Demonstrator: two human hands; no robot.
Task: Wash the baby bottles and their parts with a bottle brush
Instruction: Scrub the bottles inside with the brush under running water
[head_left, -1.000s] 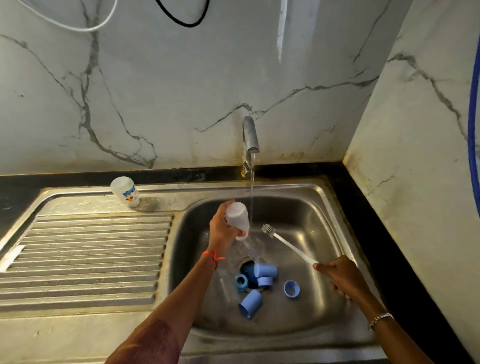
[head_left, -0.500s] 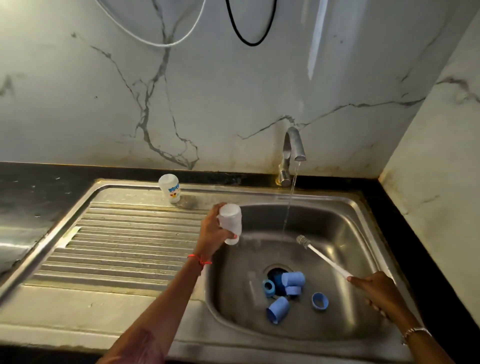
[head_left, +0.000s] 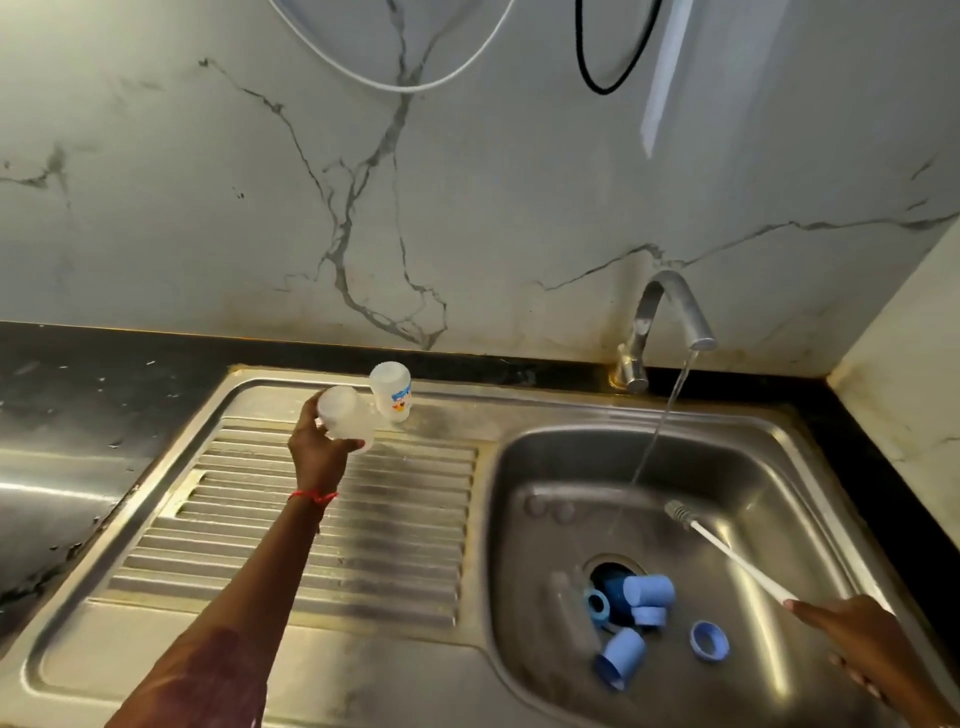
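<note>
Nearest us, at the lower right, the right hand (head_left: 852, 639) grips the end of a thin white-handled bottle brush (head_left: 737, 564). The brush slants up and left across the stainless steel sink basin (head_left: 545, 467), its small grey bristle head just beside the falling water stream (head_left: 660, 436).

On the basin floor we see the light blue plastic parts. A cylindrical cap (head_left: 618, 657) lies on its side, and a screw ring (head_left: 709, 640) sits to its right. Two more caps (head_left: 649, 595) and another ring (head_left: 596, 605) are clustered at the drain.

Further out, the left hand (head_left: 322, 452), a red thread round its wrist, clasps a translucent white baby bottle (head_left: 345, 418). It holds the bottle tilted above the far end of the ribbed steel drainboard (head_left: 363, 545). Just beside it, a second white bottle with a printed cartoon label (head_left: 392, 389) stands inverted on the sink's back ledge; we cannot tell whether the two touch.

Beyond, a curved chrome tap (head_left: 667, 312) runs against the veined marble wall (head_left: 467, 208), where a white cable (head_left: 395, 85) and a black cable (head_left: 587, 78) hang.
</note>
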